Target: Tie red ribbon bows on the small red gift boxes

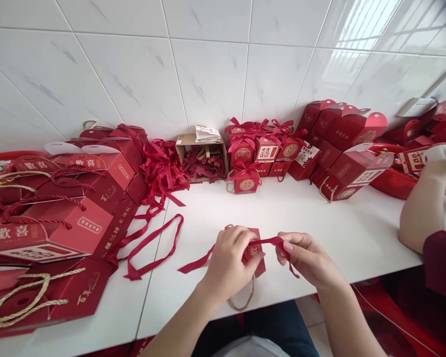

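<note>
A small red gift box [259,265] with a twisted rope handle [248,299] lies on the white table near its front edge. Over its top, my left hand [232,258] pinches a dark red ribbon [197,264], whose loose end trails out to the left. To the right of the box, my right hand [303,255] grips the ribbon's other part between thumb and fingers, and a short tail hangs below. The ribbon is stretched between both hands. My left hand partly covers the box.
Stacked red boxes [92,218] fill the left side, beside a heap of ribbons [163,168]. A cardboard box [225,156] and bow-tied boxes [245,184] stand by the wall. More boxes [347,129], a red basin [386,186] and another person's arm [421,210] are at the right.
</note>
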Tool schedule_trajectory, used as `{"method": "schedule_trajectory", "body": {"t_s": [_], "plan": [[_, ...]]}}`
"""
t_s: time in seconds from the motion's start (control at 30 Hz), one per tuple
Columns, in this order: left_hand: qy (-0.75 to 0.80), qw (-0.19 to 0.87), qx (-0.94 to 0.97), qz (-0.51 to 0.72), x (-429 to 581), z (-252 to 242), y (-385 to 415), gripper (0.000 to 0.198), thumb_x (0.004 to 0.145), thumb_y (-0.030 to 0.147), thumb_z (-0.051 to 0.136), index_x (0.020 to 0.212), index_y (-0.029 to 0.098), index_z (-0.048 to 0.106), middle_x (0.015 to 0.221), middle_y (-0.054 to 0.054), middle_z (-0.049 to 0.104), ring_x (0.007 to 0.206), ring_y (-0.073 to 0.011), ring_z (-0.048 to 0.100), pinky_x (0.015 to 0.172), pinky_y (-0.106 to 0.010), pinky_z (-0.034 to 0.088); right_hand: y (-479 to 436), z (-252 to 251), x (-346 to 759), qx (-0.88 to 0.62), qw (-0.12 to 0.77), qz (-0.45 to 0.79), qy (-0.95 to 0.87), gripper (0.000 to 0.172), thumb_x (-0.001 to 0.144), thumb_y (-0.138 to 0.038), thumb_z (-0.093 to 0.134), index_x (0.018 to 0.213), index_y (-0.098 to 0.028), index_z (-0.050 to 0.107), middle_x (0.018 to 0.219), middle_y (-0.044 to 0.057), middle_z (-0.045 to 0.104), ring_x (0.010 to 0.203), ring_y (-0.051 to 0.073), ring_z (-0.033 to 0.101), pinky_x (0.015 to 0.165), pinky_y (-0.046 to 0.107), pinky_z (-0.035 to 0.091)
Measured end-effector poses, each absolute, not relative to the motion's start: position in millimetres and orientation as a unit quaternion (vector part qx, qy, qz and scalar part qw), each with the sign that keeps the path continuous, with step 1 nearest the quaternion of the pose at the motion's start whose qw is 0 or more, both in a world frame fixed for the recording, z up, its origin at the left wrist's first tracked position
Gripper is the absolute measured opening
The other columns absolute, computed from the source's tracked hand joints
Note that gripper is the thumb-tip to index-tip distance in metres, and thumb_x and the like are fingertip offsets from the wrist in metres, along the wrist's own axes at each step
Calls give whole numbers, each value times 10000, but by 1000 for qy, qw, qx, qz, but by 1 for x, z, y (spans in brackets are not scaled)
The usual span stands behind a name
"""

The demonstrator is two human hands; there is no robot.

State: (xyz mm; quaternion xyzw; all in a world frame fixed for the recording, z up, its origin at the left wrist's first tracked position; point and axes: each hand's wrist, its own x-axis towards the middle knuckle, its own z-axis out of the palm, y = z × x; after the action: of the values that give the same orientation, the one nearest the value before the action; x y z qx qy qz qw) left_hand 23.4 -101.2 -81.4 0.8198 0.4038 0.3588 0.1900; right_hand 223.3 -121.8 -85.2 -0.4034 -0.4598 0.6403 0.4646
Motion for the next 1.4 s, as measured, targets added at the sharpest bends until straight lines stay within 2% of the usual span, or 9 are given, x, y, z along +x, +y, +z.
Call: {"method": "schedule_trajectory", "body": {"t_s": [0.1,0.3,0.4,0.47,0.73,0.87,1.07,1.2,1.4], "plan": [[416,167,803,392,32,-85,-94,156,814,87,533,887,223,556,872,-26,621,838,-188,583,790,-348,465,-124,-83,220,-396,476,650,-441,196,778,-381,703,848,-198,721,633,3,592,597,122,526,630,274,455],[439,149,759,458,27,-90,-88,163,806,114,525,935,213,521,891,-41,609,831,-193,593,744,-333,495,-117,-90,206,-497,449,525,-525,193,802,-378,675,841,-203,746,683,8,579,586,111,487,554,253,431],[442,137,747,476,27,-90,-89,184,806,170,567,977,208,512,886,-37,598,799,-185,587,722,-325,501,-109,-97,191,-494,461,466,-571,247,820,-353,646,1019,-229,725,779,32,602,697,154,555,619,284,473],[444,143,742,481,26,-88,-92,192,810,169,563,989,209,508,880,-32,591,789,-177,580,722,-320,500,-104,-100,182,-467,470,454,-596,208,849,-326,607,995,-236,724,840,46,606,775,177,586,666,299,487],[458,356,717,386,-12,-83,-99,411,743,114,529,1131,241,481,1150,-69,559,1115,-231,516,966,-388,412,-104,-105,174,-455,489,417,-617,159,923,-264,485,878,-221,632,919,46,645,863,176,602,760,295,477],[529,469,617,346,-23,-106,-82,182,830,355,554,939,215,512,951,-35,587,919,-198,570,831,-338,446,-106,-101,176,-453,442,440,-637,190,950,-279,425,935,-221,605,895,32,651,770,150,584,688,263,464],[495,583,581,278,-31,-102,-80,403,813,466,576,575,178,424,536,65,380,518,-93,369,535,-239,313,-109,-98,161,-516,429,376,-639,117,879,-234,477,871,-198,588,778,17,659,653,136,573,591,235,448],[448,592,587,322,-33,-70,-93,323,816,365,605,584,161,513,549,45,453,549,-95,426,565,-228,352,-109,-100,149,-590,421,296,-623,69,793,-189,527,759,-187,587,631,1,626,539,131,552,531,235,435],[384,602,586,383,-5,-33,-87,248,841,339,594,690,153,658,584,-3,605,590,-127,559,615,-247,462,-115,-98,150,-518,421,272,-693,139,792,-133,499,850,-189,612,768,28,637,644,141,565,579,240,439]]}}
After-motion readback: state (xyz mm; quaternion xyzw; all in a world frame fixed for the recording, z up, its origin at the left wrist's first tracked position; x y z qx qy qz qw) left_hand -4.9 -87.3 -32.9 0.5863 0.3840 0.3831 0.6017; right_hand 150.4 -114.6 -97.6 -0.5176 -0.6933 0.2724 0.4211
